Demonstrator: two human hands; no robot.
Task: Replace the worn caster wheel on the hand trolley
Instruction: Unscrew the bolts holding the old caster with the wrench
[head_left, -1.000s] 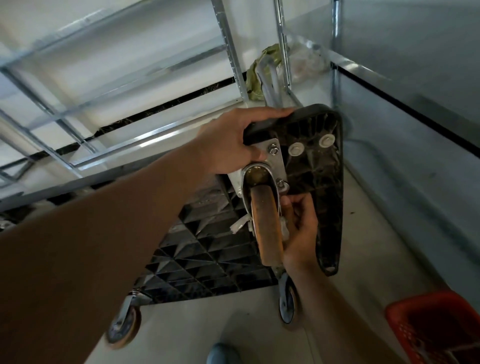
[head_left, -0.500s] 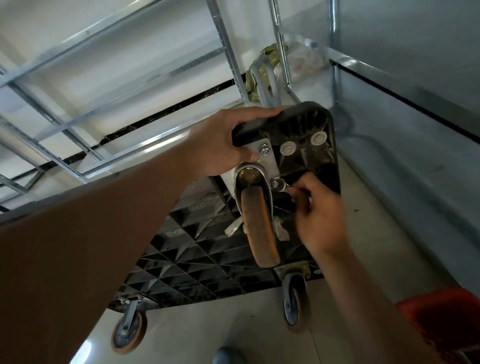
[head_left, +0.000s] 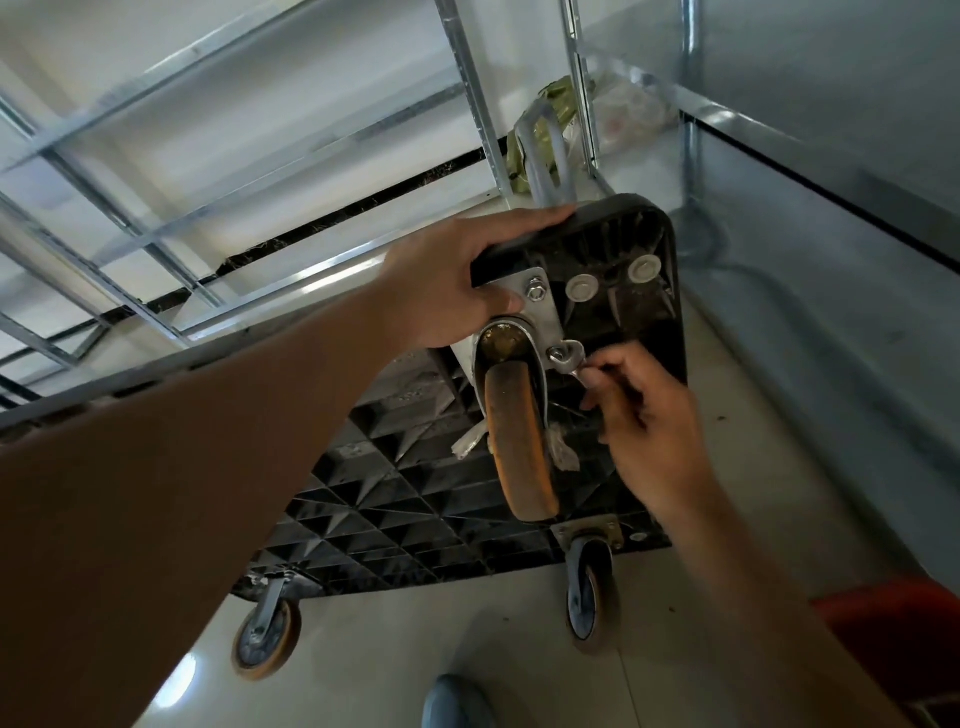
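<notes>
Wrench (head_left: 570, 359) pinched in my R hand (head_left: 644, 415), ring end on nut at 10 o'clock from it, handle running 10-to-4; L hand (head_left: 457, 280) grips trolley (head_left: 644, 234) edge above caster (head_left: 519, 441).

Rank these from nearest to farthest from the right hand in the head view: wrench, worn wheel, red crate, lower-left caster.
1. Wrench, pinched in the right hand.
2. Worn wheel, just left.
3. Red crate, lower right.
4. Lower-left caster, far lower left.

no readable text, labels, brands or numbers anywhere in view.
</notes>
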